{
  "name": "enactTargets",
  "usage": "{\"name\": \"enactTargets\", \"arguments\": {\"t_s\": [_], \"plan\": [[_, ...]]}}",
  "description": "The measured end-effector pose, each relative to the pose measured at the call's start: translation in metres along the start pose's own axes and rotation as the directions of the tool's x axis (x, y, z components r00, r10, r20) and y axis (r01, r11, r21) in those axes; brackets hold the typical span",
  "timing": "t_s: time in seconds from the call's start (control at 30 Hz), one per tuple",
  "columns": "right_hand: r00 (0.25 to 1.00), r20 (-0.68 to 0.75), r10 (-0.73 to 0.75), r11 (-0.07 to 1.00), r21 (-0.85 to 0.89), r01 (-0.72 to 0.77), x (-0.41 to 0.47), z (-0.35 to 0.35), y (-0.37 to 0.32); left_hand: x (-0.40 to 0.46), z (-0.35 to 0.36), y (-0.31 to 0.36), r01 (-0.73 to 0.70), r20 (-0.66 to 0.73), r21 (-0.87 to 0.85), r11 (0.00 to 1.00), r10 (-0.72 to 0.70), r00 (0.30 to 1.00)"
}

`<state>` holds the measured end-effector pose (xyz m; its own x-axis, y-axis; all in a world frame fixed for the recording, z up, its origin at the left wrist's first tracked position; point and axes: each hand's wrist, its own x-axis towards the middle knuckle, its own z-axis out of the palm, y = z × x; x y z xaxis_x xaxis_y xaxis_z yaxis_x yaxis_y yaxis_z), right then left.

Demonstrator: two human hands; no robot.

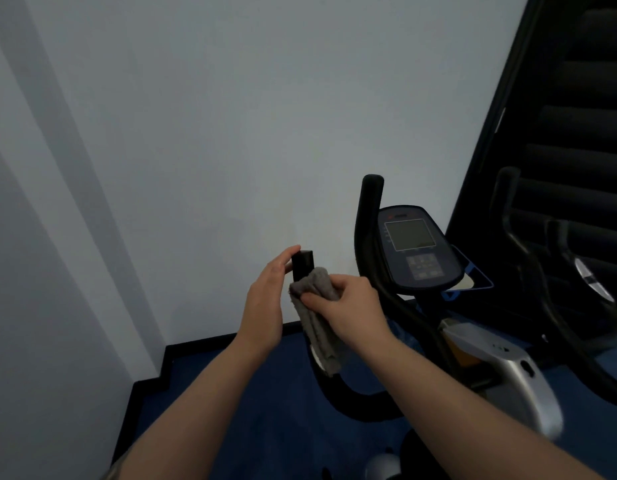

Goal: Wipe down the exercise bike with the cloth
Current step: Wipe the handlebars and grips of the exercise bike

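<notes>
One pale wall [196,133] fills most of my view, meeting one blue floor [265,410] along a dark baseboard [210,341]. One dark slatted panel [577,116] leans at the far right. One exercise bike [507,379] stands right of centre, with a silver-grey body; its two black handlebars show, the left handlebar [303,263] in my hands and the right handlebar [369,209] rising beside one console [417,247], which carries one grey screen above a keypad. Further curved black bars at the right edge may belong to a second machine; I cannot tell. Two forearms reach in from below. My left hand [265,306] stands just left of the left handlebar's squared end, fingers straight and relaxed, fingertips touching the end; this grip is wide and holds nothing. My right hand [352,306] is curled around one grey cloth [317,320], the grip closed on it, pressing it against the left handlebar just below the end. The cloth's loose tail hangs down, hiding the bar beneath.
</notes>
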<state>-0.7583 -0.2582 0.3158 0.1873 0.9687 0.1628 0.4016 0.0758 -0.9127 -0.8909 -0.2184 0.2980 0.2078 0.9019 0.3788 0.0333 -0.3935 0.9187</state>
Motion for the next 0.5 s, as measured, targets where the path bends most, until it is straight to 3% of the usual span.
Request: {"name": "enactTargets", "arguments": {"t_s": [0.13,0.3,0.5], "plan": [[0.998,0.055,0.027,1.000,0.002,-0.027,-0.006,-0.005,0.001,-0.001,-0.003,0.006,0.038,0.006,0.030,0.999,-0.038,0.999],[0.999,-0.033,0.016,0.996,-0.088,-0.019,0.004,0.007,-0.012,-0.005,0.001,0.012,0.082,0.013,0.033,0.996,-0.082,0.997],[0.999,-0.034,0.001,0.992,-0.128,-0.005,0.001,0.008,-0.008,-0.003,0.003,0.007,0.082,-0.002,0.066,0.994,-0.083,0.997]]}}
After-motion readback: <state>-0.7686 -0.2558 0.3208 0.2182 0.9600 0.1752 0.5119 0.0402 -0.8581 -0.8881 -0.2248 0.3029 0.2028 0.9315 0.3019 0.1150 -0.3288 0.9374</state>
